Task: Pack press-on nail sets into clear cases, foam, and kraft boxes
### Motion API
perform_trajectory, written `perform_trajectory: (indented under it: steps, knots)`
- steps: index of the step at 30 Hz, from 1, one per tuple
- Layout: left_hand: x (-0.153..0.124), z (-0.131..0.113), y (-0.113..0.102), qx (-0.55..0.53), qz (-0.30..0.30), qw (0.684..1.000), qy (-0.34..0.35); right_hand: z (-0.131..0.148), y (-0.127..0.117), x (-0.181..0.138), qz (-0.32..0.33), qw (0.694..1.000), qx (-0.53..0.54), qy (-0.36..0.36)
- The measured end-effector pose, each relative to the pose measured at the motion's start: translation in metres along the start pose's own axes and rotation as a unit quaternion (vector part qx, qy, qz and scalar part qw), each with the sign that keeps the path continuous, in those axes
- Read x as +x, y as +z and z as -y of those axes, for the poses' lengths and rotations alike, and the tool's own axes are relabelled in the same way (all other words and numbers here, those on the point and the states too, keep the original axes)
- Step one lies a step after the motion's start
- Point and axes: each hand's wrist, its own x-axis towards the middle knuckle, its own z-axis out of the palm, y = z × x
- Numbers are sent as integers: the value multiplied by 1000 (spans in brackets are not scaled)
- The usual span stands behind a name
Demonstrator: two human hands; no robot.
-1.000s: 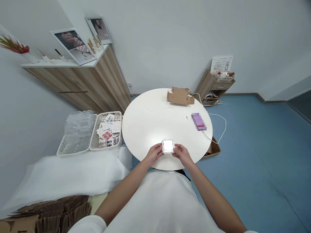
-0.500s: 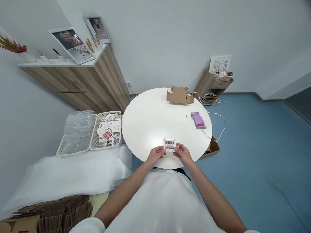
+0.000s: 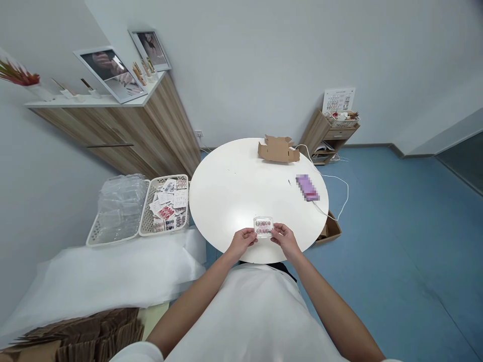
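Observation:
A small clear plastic case (image 3: pixel 263 226) with rows of coloured press-on nails inside sits at the near edge of the round white table (image 3: pixel 241 191). My left hand (image 3: pixel 240 241) pinches its left side and my right hand (image 3: pixel 286 238) pinches its right side. Both hands have their fingers closed on the case. The case lies flat, its nails facing up.
On the table are an unfolded cardboard box (image 3: pixel 278 149) at the far edge and a purple phone (image 3: pixel 307 187) with a white cable (image 3: pixel 341 193). Left of the table stand two white baskets, one with nail packs (image 3: pixel 166 203), one with clear cases (image 3: pixel 118 203). Flat cartons (image 3: pixel 75 334) lie at bottom left.
A second ago the case showed a plain white face; it has since been turned over so the coloured nails show. Both hands stayed at the table's near edge.

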Motion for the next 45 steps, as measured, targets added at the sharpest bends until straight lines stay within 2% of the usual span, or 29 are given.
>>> perform_trajectory:
  steps: [4,11,31,37,45]
  knots:
    - [1,2,1,23,-7,1000,-1,-1,0,0,-15,1000,-19,-2]
    - [1,9,4,43,-32,999,-6,-4,-7,3,2,999,-33,16]
    - [18,2,38,70,-81,994,-16,19,-38,36,68,995,-23,74]
    - [24,7,47,76,-123,989,-10,19,-39,48,54,996,-59,45]
    - [31,12,56,102,-193,975,43,13,-42,57,44,996,-56,48]
